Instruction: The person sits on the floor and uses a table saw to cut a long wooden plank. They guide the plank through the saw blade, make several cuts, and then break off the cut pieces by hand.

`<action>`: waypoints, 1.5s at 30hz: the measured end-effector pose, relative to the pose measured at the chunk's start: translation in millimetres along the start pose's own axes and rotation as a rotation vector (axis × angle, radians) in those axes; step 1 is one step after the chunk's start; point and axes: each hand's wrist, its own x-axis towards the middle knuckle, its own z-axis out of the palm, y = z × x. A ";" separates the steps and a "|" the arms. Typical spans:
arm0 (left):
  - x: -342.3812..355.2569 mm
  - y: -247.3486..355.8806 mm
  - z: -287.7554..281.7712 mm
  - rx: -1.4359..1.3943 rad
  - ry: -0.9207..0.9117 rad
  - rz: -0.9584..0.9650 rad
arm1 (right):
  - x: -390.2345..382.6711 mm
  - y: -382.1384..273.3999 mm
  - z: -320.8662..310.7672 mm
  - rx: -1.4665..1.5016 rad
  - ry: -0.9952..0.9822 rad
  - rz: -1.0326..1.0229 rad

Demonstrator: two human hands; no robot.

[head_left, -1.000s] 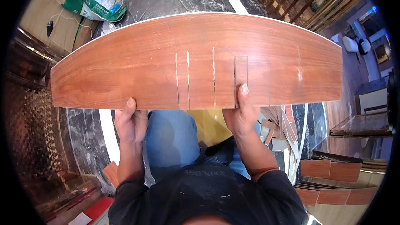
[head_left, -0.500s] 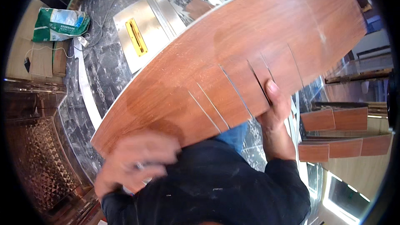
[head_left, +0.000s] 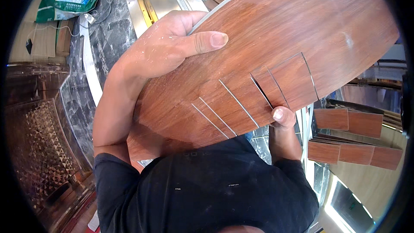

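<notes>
Reddish-brown wood-grain plank (head_left: 284,26), held aslant between left hand (head_left: 170,45) on far edge and right hand (head_left: 283,118) on near edge, right end angled away. Narrow slits (head_left: 238,103) run inward from near side; pale edging (head_left: 228,3) lines far side; whitish scuff (head_left: 348,39) marks right portion.

Dark flooring (head_left: 111,43) veined in white spread to the left of the left hand (head_left: 170,41), crossed by a pale band (head_left: 90,60). Farther left, glossy brown woodwork (head_left: 36,77) framed a panel of small triangular facets (head_left: 47,140) that caught the light. Pale wood-grained boarding (head_left: 45,45) lay ahead of it, well left of the hands. To the right of and nearer than the right hand (head_left: 283,121), a light wood-toned surface (head_left: 368,185) bordered bright white light (head_left: 338,216) edging a dark panel (head_left: 351,205); whether it was a window could not be made out.
</notes>
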 end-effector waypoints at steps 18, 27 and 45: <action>5.4 -19.1 -3.6 -0.006 -0.038 0.088 | 8.3 28.0 -6.4 0.059 0.026 -0.081; 4.5 -17.8 -8.2 0.005 -0.045 0.071 | 8.3 29.1 -4.7 0.063 0.031 -0.086; 4.0 3.3 -1.5 -0.101 -0.114 0.070 | 12.9 47.4 -7.4 0.110 0.092 -0.111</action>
